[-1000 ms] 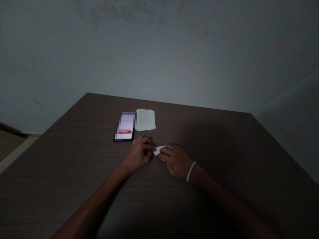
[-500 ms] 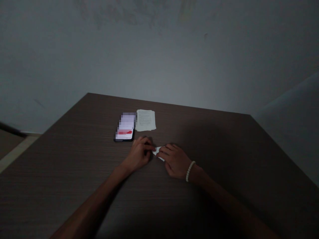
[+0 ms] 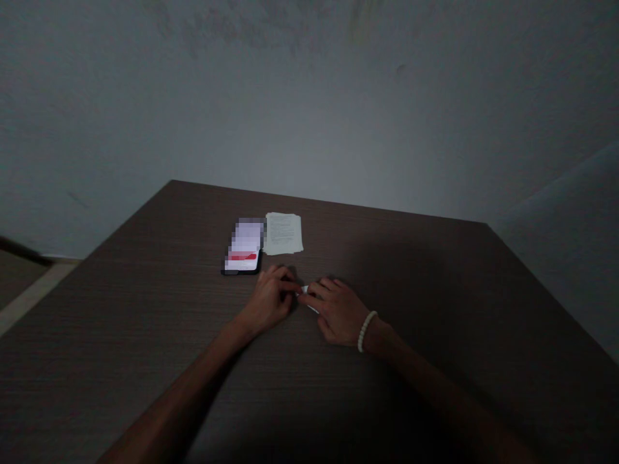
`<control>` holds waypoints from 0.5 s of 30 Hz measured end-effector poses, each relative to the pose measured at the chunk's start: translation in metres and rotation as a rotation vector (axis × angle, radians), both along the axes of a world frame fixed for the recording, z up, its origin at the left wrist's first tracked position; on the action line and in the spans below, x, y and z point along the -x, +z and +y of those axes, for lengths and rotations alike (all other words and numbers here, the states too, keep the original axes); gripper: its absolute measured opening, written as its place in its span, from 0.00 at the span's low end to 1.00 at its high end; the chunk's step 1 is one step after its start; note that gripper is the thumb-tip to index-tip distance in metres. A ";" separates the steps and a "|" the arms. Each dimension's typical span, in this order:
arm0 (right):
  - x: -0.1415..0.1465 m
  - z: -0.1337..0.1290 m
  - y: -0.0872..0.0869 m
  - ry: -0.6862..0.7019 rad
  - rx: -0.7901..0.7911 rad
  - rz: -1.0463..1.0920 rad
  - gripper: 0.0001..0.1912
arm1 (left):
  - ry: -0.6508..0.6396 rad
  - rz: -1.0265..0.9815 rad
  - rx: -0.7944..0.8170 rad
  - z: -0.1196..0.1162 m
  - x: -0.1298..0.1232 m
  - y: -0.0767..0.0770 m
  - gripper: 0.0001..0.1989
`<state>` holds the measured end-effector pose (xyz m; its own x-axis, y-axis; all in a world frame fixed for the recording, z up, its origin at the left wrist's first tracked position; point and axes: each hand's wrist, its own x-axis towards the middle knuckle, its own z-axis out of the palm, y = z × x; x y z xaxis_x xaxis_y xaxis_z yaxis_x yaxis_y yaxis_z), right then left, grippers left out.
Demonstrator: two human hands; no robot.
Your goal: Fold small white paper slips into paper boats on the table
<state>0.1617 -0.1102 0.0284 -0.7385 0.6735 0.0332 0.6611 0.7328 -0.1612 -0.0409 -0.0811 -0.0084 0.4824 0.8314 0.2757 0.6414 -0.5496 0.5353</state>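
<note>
Paper under both grips, mostly covered

Small white paper (image 3: 305,289) on the tabletop (image 3: 411,270). Likely very light, thin, fairly limp; should crease readily and could tear if pulled. Would slide if unpinned, I judge. Best hold: fingertips at an edge or tip, the other grip pressing flat.

Left grip (image 3: 268,299): curled, forefinger reaching the paper's left end; can't tell whether thumb and finger are pinched on it. Right grip (image 3: 341,312): fingers laid over most of the paper, tips near the left forefinger; closure underneath hidden. Only slivers show, between the grips and below the right fingers.

Printed sheets (image 3: 284,233) beyond the left grip, phone (image 3: 246,238) just left of them.
</note>
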 end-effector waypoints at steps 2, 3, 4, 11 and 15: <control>0.001 0.000 0.000 0.003 -0.005 0.000 0.25 | 0.001 0.007 0.007 0.000 0.000 0.000 0.15; 0.001 0.001 0.001 0.005 -0.009 -0.001 0.26 | 0.002 0.009 0.010 -0.001 0.000 0.000 0.15; 0.002 0.001 0.001 0.006 -0.013 -0.002 0.26 | 0.003 0.009 0.011 -0.001 0.000 0.000 0.15; -0.001 -0.002 0.000 -0.001 0.004 0.008 0.24 | 0.014 -0.003 -0.001 -0.001 0.000 -0.001 0.15; -0.007 -0.006 -0.006 -0.010 0.018 0.058 0.21 | 0.017 -0.011 0.002 -0.001 0.000 -0.002 0.15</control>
<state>0.1684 -0.1162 0.0224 -0.7288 0.6818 0.0636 0.6576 0.7228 -0.2124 -0.0405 -0.0823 -0.0100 0.4651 0.8399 0.2797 0.6446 -0.5379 0.5433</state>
